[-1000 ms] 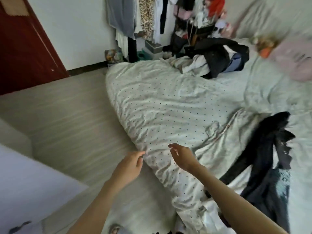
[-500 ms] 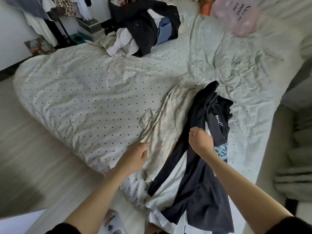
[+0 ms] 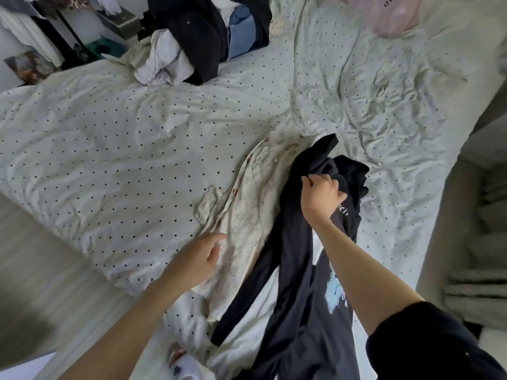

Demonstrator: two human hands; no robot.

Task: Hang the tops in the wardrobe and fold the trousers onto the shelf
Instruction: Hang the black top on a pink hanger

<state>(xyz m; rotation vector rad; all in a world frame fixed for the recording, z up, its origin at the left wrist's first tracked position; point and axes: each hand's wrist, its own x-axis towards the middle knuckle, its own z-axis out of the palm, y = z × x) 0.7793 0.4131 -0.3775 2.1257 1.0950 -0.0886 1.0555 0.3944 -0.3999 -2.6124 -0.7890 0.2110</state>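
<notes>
A dark navy top point(image 3: 299, 292) with a pale blue print lies draped over the near edge of the bed. My right hand point(image 3: 321, 196) grips its bunched upper part and holds it a little above the bedding. Beside it on the left lies a cream floral blouse point(image 3: 247, 215), spread flat on the dotted duvet point(image 3: 123, 149). My left hand point(image 3: 197, 259) hovers over the blouse's lower left edge with fingers relaxed and holds nothing. Whether it touches the cloth is unclear.
A heap of black, white and blue clothes point(image 3: 203, 42) sits at the far side of the bed. A pink bag point(image 3: 395, 15) lies at the top right. A clothes rack point(image 3: 52, 26) stands at the top left. Bare floor point(image 3: 35, 270) runs along the bed's left side.
The view swung right from the bed's corner to the garments. My right hand took hold of the dark top and lifted it up the bed. My left hand moved onto the blouse's edge.
</notes>
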